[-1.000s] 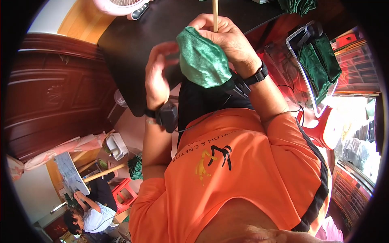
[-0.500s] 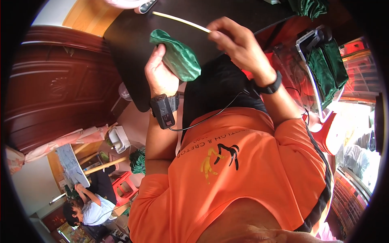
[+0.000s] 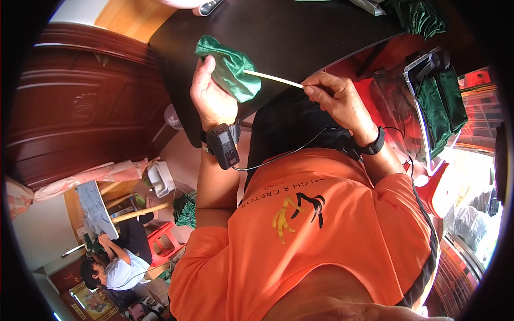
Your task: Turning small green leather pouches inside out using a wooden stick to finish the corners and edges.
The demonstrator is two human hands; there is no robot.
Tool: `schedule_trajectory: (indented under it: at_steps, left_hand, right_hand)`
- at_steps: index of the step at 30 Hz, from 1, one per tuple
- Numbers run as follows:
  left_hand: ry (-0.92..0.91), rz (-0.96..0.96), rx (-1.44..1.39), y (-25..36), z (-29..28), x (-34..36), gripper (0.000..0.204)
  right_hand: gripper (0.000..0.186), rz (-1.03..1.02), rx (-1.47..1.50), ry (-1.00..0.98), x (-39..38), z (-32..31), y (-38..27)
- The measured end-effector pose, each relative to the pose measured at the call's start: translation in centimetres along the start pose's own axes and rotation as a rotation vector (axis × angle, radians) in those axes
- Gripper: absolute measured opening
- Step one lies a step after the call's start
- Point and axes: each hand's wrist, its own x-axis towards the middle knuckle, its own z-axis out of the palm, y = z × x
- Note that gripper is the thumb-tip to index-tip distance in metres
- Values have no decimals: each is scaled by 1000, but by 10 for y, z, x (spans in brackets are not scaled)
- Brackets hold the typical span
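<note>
A shiny green cloth piece (image 3: 227, 67), folded and pouch-like, is gripped by my left hand (image 3: 213, 101), the thumb pressing on its near side. My right hand (image 3: 342, 101) pinches one end of a thin pale stick (image 3: 276, 79) between thumb and fingers. The stick's other end meets the right part of the green cloth; whether it goes inside or only rests against it I cannot tell. Both hands are held up in front of the black table's edge.
A black table (image 3: 267, 32) lies beyond my hands. Stacked green cloth (image 3: 420, 18) is at its far right. On the right stands a clear bin (image 3: 409, 80) holding green cloth pieces (image 3: 441, 107), beside a red stool (image 3: 433, 195). Another person (image 3: 123, 270) sits at lower left.
My right hand has moved down and to the right. The stick, earlier apart from the cloth and beyond it, now has its far end at the cloth. My left hand keeps its hold.
</note>
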Motion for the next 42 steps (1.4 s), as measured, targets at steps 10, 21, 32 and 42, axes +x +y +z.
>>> schedule_trajectory:
  at_steps: [10,21,32,42]
  left_hand:
    - [-58,-26,96,-13,-9,-3,24]
    - [-73,-47,116,-11,-16,-5,28]
    - [15,-85,-105,-9,-32,-2,20]
    - [-8,-50,-43,-10,-34,-6,23]
  right_hand:
    - [15,177,267,-10,1,13,3]
    - [16,216,444,23,3,17,4]
    - [16,237,227,-51,-5,16,5]
    - [15,160,243,71,-5,14,-3]
